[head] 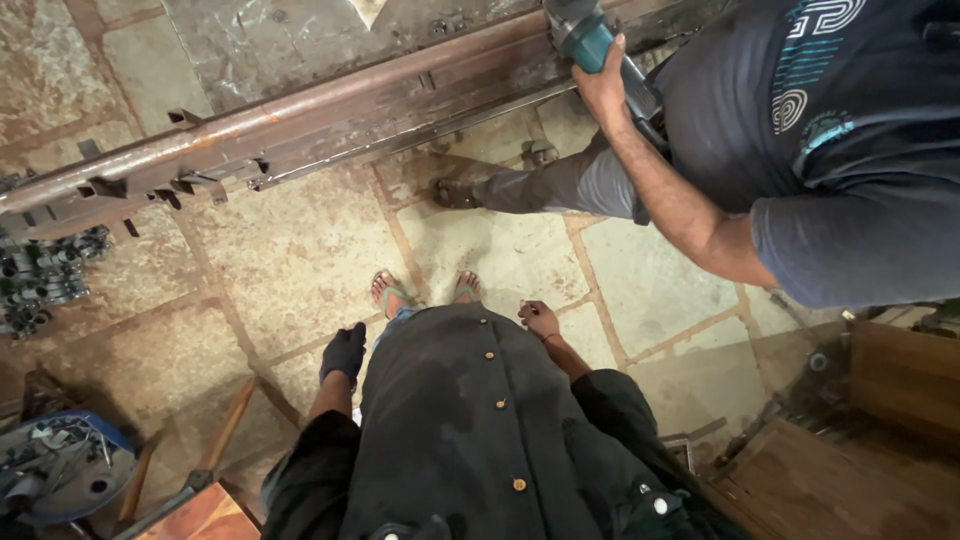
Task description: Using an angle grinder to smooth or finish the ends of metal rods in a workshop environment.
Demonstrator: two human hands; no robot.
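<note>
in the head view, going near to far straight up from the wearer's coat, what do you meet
Dark buttoned coat → the wearer's gloved left hand and bare right hand → feet in sandals → stone floor → long rusty steel beam.

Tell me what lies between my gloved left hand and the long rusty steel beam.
In the head view, only bare stone floor separates the left hand from the steel beam; nothing rests on that stretch.

— Where do we look from?
— From our head, straight down our dark buttoned coat (pixel 470 420) to the worn stone-slab floor (pixel 300 260).
— How near?
— Standing height; the long rusty steel beam (pixel 300 115) crosses the top.
</note>
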